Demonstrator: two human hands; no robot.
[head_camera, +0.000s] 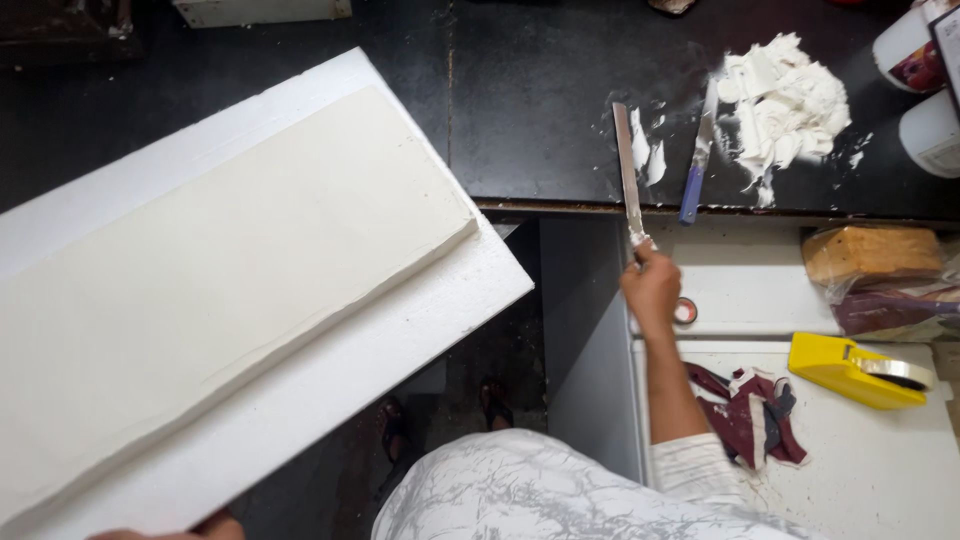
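The right hand closes around a long, flat metal putty knife, blade reaching onto the black worktop toward the white putty heap, while the left hand, barely visible, grips the tilted white rectangular board at its lower edge, steadying it.

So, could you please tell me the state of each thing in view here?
Large white rectangular board: tilted, its near edge held by the left hand.
Long flat metal blade: gripped in the right hand, tip on the black worktop.
Blue-handled putty knife: lying on the worktop, smeared.
White putty heap: piled, partly spread.
Yellow tape dispenser: lying untouched.
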